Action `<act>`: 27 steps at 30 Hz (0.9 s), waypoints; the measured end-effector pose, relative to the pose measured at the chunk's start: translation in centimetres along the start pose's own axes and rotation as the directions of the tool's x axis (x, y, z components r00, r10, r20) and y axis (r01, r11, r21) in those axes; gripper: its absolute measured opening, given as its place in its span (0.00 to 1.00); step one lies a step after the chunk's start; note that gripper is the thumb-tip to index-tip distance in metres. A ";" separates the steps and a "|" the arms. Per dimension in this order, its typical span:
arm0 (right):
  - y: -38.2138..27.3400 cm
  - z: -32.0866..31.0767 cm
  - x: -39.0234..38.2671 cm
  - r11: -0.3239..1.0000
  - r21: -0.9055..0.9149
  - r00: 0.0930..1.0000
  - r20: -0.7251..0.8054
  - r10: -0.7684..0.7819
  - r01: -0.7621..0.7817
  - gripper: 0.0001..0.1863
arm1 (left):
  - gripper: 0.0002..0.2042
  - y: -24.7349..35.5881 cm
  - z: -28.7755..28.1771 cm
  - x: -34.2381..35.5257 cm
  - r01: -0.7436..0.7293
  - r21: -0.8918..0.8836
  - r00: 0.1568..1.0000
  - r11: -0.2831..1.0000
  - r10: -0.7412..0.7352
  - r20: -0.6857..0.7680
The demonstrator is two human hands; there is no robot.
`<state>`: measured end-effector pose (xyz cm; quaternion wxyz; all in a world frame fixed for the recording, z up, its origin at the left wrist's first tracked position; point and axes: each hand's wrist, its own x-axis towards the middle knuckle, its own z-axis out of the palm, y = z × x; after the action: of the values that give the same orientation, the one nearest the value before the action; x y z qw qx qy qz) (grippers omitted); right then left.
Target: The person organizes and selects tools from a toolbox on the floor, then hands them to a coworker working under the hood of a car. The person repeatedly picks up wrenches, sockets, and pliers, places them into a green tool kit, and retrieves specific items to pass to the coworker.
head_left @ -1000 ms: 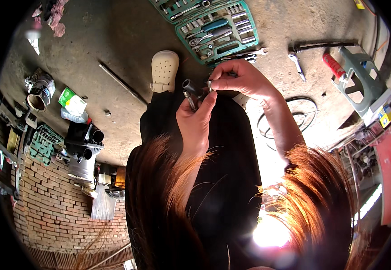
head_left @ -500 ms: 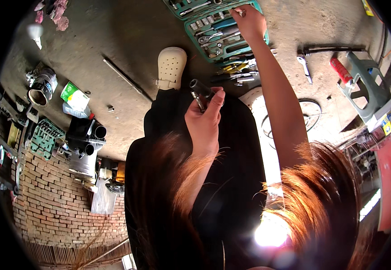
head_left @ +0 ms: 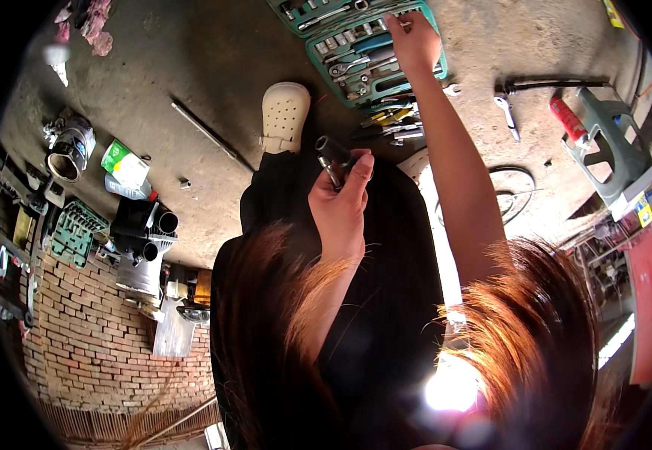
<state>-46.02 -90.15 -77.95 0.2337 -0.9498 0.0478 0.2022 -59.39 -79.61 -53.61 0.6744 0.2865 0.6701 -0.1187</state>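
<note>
Above my lap, my left hand [head_left: 341,202] grips a dark, thick-walled socket [head_left: 332,147] together with a slim chrome socket piece [head_left: 331,174]. At the far side, my right hand [head_left: 416,46] reaches into an open green socket-set case [head_left: 386,93], fingers bent over its upper right row. Its fingertips are close together; whatever is between them is mostly hidden. Inside the case sit several chrome sockets [head_left: 332,43], a ratchet [head_left: 339,69] and a teal-handled driver [head_left: 371,42]. Several pliers [head_left: 390,116] lie just below the case.
A metal bar [head_left: 210,135] lies left of my pale clog [head_left: 285,112]. On the right are a wrench [head_left: 507,118], a red can [head_left: 568,120] and a grey-green stool [head_left: 617,142]. Bottles, a green-white container [head_left: 125,163] and another green tool case [head_left: 73,236] stand left, by a brick wall.
My right hand has shifted very slightly left and down over the case. My left hand still holds the sockets in nearly the same place.
</note>
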 end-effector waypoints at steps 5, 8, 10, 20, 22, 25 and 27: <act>0.8 -2.8 -2.9 0.083 0.815 0.818 0.564 0.114 -0.573 0.22 | 0.09 -0.6 0.1 0.5 -0.015 -0.002 1.000 1.000 0.015 0.008; -0.7 -6.3 -5.1 -0.249 0.712 0.746 0.662 -0.073 -0.656 0.26 | 0.08 0.4 1.0 -0.4 -0.007 0.038 1.000 0.999 0.008 -0.011; -1.5 -7.6 -6.2 -0.247 0.702 0.742 0.656 -0.142 -0.668 0.28 | 0.08 -0.2 0.7 0.1 -0.004 0.026 1.000 1.000 0.004 -0.001; -2.7 -10.5 -9.0 -0.032 0.684 0.646 0.672 -0.364 -0.729 0.27 | 0.12 -0.9 1.3 0.3 0.004 0.065 0.992 0.998 -0.012 0.128; -3.0 -10.6 -9.9 0.042 0.660 0.597 0.703 -0.388 -0.750 0.25 | 0.12 -1.1 1.2 0.3 0.019 0.053 0.981 0.998 -0.029 0.193; -2.9 -11.1 -11.3 0.260 0.600 0.492 0.784 -0.378 -0.757 0.25 | 0.13 -1.5 0.5 0.9 0.079 0.008 0.938 0.997 -0.077 0.339; -4.2 -12.0 -12.5 0.222 0.557 0.473 0.813 -0.339 -0.800 0.24 | 0.15 -1.8 -0.2 1.3 0.171 -0.061 0.889 0.983 -0.128 0.440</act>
<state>-52.35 -92.07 -61.40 0.6950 -0.3423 0.2153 0.5946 -60.43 -80.66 -55.28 0.8086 0.1669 0.5282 -0.1980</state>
